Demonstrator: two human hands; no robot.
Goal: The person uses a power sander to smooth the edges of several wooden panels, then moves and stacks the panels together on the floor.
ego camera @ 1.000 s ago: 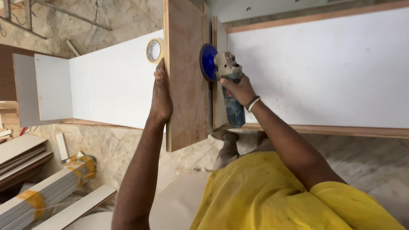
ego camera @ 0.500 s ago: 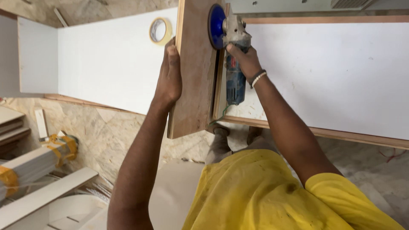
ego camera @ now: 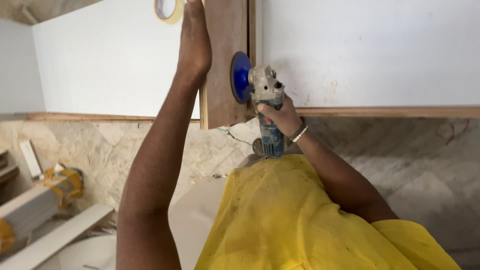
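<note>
While strips of board (ego camera: 55, 235) lie stacked at the far left, some bound with yellow tape (ego camera: 67, 182), the stone floor (ego camera: 150, 145) beside them carries pale veins and a scatter of dust. Above that, a white panel (ego camera: 100, 65) stands on a thin wooden edge, and a roll of tape (ego camera: 169, 10) sits at its upper border, cut off by the frame.

Just right of the roll, the left hand (ego camera: 194, 37) is laid flat against the left face of a plywood board (ego camera: 225, 60), fingers together and stretched upward, palm pressing the wood rather than gripping round it. The board stands on edge, upright, between the white panel and a second white panel (ego camera: 370, 50) to its right; its lower end hangs a little below the wooden edge of the panels.

Against the board's right face sits the blue disc (ego camera: 240, 77) of a grinder (ego camera: 267, 110), touching the wood. The right hand (ego camera: 280, 116) is clamped round the grinder's blue body just behind its grey metal head, fingers wrapped tight; a bracelet (ego camera: 299, 134) rings the wrist. The grinder's tail points down toward the person's yellow shirt (ego camera: 300, 220), which fills the lower middle of the view.

Further right, the second panel rests on a wooden strip (ego camera: 390, 112), and below it the floor runs grey and mottled.
</note>
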